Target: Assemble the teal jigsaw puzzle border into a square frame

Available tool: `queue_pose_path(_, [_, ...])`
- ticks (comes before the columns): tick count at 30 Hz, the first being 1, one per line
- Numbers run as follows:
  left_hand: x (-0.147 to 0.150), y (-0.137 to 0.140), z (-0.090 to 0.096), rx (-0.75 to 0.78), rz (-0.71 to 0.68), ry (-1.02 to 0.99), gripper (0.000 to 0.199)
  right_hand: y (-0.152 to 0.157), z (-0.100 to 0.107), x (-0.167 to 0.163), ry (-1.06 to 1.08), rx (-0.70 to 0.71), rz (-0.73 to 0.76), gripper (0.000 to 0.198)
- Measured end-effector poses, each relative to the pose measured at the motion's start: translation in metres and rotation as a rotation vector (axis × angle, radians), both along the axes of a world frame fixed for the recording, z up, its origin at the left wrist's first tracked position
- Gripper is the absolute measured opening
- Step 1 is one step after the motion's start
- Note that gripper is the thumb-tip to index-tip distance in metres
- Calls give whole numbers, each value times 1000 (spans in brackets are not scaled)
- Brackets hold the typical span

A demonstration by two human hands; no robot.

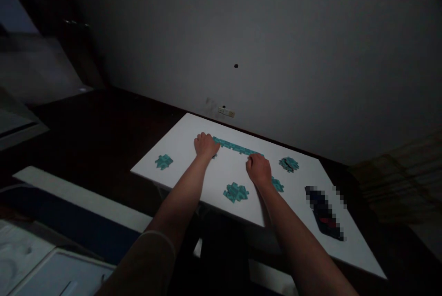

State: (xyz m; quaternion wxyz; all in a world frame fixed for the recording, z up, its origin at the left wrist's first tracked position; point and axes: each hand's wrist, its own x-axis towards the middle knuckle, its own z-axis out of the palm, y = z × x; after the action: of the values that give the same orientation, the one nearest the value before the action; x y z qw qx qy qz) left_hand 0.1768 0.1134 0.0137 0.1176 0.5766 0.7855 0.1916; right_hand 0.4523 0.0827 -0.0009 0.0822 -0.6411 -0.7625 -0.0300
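A strip of joined teal jigsaw-like pieces (236, 148) lies flat on the surface (179, 137), towards its far edge and running roughly along it. The left hand (206, 145) rests at the strip's left end, thumb beside the pieces, fingers bent; a small bit of something shows below the thumb. The right hand (259, 169) is curled over the right end. Whether either grip is clamped on a piece or only pressing, I cannot tell, as the backs of the hands cover the fingertips.

Loose teal pieces lie in separate clusters around the strip: a left cluster (163, 161) near the surface's left corner, a front cluster (236, 192) between the forearms, a cluster partly hidden by the right wrist (277, 184), and a right cluster (289, 164) with a dark mark across it. Farther right is a long dark object (324, 215) with a reddish patch, blurred by pixelation.

The surface is white and straight-edged. Behind it rises a dim grey wall (165, 33) with a dark round spot (236, 66) and, lower down, a pale socket plate (226, 112) beside smudges. The floor (96, 116) is very dark; yellowish cloth (400, 185) hangs in shadow at right.
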Motion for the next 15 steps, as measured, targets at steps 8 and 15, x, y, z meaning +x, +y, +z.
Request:
queue_pose_path(8, [-9,-5,11,-29,91,-84,59,-5,10,-4,-54,25,17,44])
queue_pose_path(15, [-45,-37,34,39,14,-112,46,-8,14,-6,-65,69,42,45])
